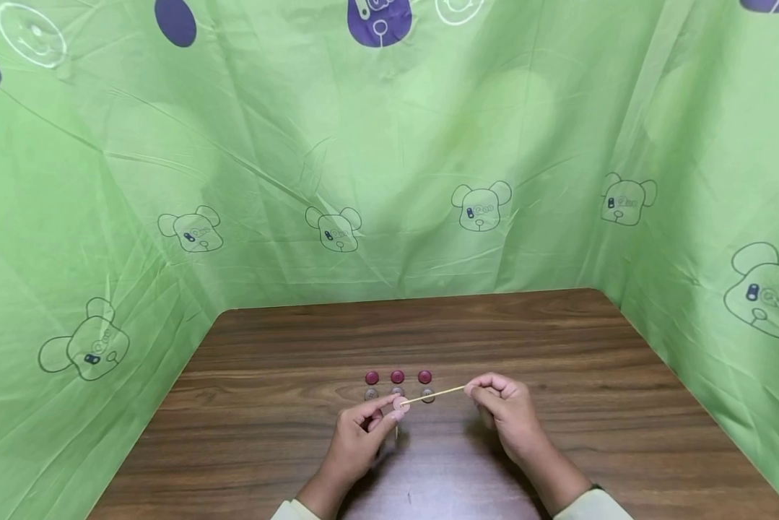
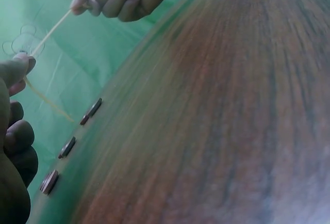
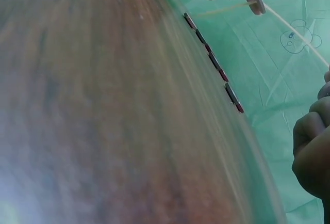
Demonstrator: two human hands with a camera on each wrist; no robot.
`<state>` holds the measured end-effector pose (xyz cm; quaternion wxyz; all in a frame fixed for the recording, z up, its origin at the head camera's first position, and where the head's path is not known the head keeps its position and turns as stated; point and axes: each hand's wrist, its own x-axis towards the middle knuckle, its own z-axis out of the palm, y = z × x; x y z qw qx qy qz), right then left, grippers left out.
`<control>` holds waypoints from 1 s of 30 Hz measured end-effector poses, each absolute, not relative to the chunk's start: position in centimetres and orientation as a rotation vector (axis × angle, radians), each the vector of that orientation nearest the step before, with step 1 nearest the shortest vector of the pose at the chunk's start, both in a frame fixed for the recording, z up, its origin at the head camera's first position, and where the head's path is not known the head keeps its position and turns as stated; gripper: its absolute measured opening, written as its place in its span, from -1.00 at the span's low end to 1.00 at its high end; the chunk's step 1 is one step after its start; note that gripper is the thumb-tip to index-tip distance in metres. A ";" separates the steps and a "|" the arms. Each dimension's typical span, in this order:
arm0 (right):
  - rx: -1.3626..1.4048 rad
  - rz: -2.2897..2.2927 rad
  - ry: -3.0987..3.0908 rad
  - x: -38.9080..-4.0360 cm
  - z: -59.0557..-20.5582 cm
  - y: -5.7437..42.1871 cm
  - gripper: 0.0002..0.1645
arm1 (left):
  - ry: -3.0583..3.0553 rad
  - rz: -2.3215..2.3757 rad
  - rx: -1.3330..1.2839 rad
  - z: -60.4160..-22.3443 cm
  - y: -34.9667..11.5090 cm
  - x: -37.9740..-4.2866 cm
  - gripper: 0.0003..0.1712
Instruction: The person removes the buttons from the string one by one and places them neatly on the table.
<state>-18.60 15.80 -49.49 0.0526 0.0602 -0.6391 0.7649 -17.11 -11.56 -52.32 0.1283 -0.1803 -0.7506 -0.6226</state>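
Note:
My left hand [image 1: 359, 438] pinches a pale pink round button [image 1: 401, 405] between thumb and forefinger, held up over the table. A thin yellow string [image 1: 442, 393] runs through this button. Its other stretch, a short tail [image 2: 50, 101], hangs down below the left fingers. On the right side, my right hand [image 1: 510, 417] pinches the string between thumb and forefinger, and the string is drawn straight between both hands. Just behind the left hand lie three grey-brown buttons [image 1: 427, 396] in a row, one partly covered by the fingers. Beyond them sit three dark red buttons [image 1: 398, 377], also in a row.
Everything lies on a brown wood-grain table [image 1: 259, 404]. A green curtain [image 1: 402, 144] printed with bear outlines surrounds its back and both sides. Pale sleeves [image 1: 593, 505] reach in at the near edge.

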 end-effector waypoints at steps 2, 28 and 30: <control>0.146 2.326 -1.927 -18.7 -49.4 15.8 -0.94 | -2.189 -1.818 -0.506 -52.3 -11.6 -17.1 -0.73; -0.108 2.238 -1.913 -19.6 -49.7 16.7 -0.91 | -2.358 -1.843 -0.263 -52.4 -11.5 -17.5 -0.76; -0.099 2.227 -1.934 -19.6 -49.6 16.8 -0.90 | -2.362 -1.837 -0.253 -52.4 -11.5 -17.6 -0.76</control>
